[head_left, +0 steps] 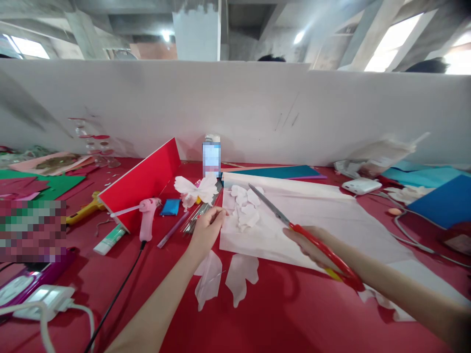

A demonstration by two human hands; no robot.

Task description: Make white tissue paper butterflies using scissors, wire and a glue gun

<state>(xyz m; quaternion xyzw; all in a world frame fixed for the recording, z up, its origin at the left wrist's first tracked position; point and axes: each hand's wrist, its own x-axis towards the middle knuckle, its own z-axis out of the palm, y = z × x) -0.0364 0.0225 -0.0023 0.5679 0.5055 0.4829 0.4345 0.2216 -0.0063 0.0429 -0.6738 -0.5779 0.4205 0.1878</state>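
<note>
- Right hand (pixel 304 246) gripped red-handled scissors (pixel 306 236), blades over white sheet (pixel 324 213).
- Left hand (pixel 208 227) curled narrow by white cutouts (pixel 247 215); couldn't tell whether it held anything.
- Green-white tube (pixel 110 239): print looked too blurred to read.

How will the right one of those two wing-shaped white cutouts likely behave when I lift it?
The right cutout will probably feel light, since it looks thin and sheet-like. Its narrow lower tip may droop or crease. It seems to lie flat on the red tabletop, so its edge could be awkward to catch.
</note>
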